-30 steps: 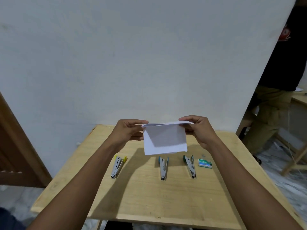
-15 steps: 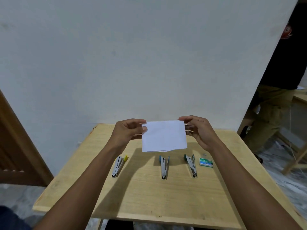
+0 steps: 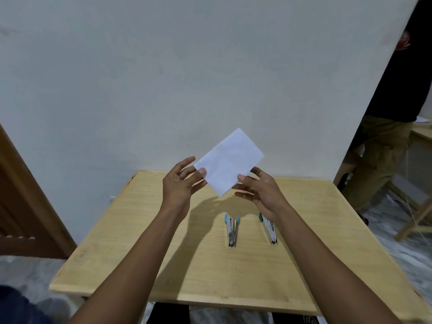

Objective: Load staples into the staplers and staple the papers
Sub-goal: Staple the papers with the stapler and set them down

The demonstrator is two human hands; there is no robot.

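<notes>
Right now you hold the folded paper (image 3: 230, 160) up in both hands, above the far half of the wooden table (image 3: 140, 253) and clear of its surface. The sheet is white and turned at a slant, one corner pointing up toward the wall (image 3: 187, 78) and the opposite corner hanging down between your hands.

Your left hand (image 3: 180, 185) pinches the left corner: the thumb lies on the side facing you and the fingers, fairly straight and a little spread, reach behind the sheet. Your right hand (image 3: 261, 190) pinches the lower right edge in the same way, thumb in front and forefinger behind, with the other fingers loosely curled below the sheet. A few tiny dark marks sit near the edge that runs between your two grips; you cannot tell from here whether they are staples.

Two staplers lie on the table below, side by side but apart, both roughly lengthwise toward you. The blue-ended stapler (image 3: 231, 230) is under the paper's lower corner. The green-ended stapler (image 3: 269, 228) is just to its right, its far end partly covered by your right wrist. Neither hand touches them. The shadow of your hands and the sheet falls across the wood around them.

At the right edge a person (image 3: 383, 146) in a dark top and olive trousers stands beside another wooden table (image 3: 420, 136).
</notes>
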